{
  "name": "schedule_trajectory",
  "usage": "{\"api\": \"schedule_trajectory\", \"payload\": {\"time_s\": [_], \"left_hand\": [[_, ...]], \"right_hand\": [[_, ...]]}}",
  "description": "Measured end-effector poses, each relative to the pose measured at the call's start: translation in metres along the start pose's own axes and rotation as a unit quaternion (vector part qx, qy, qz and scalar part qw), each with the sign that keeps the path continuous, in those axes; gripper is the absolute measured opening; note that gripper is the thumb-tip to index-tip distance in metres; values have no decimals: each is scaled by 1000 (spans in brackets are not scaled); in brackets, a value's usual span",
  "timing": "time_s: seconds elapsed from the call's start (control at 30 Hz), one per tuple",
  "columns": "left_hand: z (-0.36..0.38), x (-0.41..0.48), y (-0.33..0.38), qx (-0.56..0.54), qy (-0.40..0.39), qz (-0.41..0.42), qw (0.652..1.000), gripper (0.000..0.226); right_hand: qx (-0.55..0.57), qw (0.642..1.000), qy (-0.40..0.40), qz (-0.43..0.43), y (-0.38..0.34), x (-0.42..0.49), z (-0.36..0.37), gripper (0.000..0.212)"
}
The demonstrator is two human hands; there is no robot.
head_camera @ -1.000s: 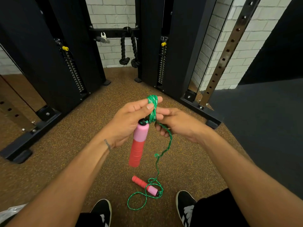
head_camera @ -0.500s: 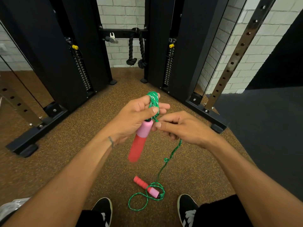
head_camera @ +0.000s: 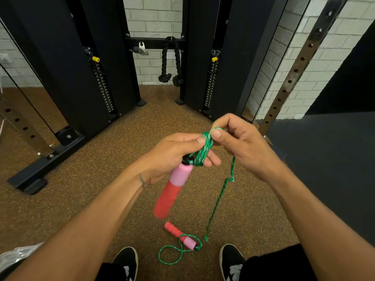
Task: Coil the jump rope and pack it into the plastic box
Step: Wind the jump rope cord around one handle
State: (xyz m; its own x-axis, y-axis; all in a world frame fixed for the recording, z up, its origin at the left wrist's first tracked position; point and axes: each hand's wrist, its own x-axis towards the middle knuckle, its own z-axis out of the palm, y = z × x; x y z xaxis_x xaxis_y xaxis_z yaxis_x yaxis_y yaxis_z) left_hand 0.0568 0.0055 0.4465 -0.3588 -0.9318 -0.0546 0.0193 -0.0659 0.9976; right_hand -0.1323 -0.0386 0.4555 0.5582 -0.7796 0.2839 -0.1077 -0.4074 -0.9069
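With your left hand (head_camera: 172,157) clamping the coil (head_camera: 204,150) and your right fingers (head_camera: 218,134) pinching rope (head_camera: 220,196) at its 1 o'clock, slack could snag the floor handle (head_camera: 180,236) at 6 and loosen your wraps.

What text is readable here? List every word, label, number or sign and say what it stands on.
No text can be read.
Black cable machine's weight stacks: any numbers on the plates are too small and blurred to read.
Black shoes with white markings: the marks are shapes, not legible letters.
Pink and red jump rope handle hanging from the left hand: no print shows.
Second pink and red handle on the floor: no print shows.
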Motion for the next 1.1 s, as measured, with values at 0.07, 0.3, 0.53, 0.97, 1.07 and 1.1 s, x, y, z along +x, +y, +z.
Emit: {"api": "schedule_trajectory", "payload": {"time_s": [0.07,0.3,0.53,0.97,1.07,1.1], "left_hand": [[-1,-1,1,-14,-29,1,999,33],[-3,-3,0,-9,-43,17,999,41],[0,-4,-1,-102,-54,41,992,34],[-1,-1,2,-165,40,73,983,42],[-3,1,2,-81,72,75,991,46],[-4,1,2,-62,84,74,992,48]], "right_hand": [[26,999,25,7,2,2,1,6],[63,993,41,92,14,5,-2,20],[138,975,8,176,28,11,1,25],[70,975,-25,211,34,12,27,27],[30,975,-44,217,29,10,30,33],[24,975,-56,215,28,9,29,34]]}}
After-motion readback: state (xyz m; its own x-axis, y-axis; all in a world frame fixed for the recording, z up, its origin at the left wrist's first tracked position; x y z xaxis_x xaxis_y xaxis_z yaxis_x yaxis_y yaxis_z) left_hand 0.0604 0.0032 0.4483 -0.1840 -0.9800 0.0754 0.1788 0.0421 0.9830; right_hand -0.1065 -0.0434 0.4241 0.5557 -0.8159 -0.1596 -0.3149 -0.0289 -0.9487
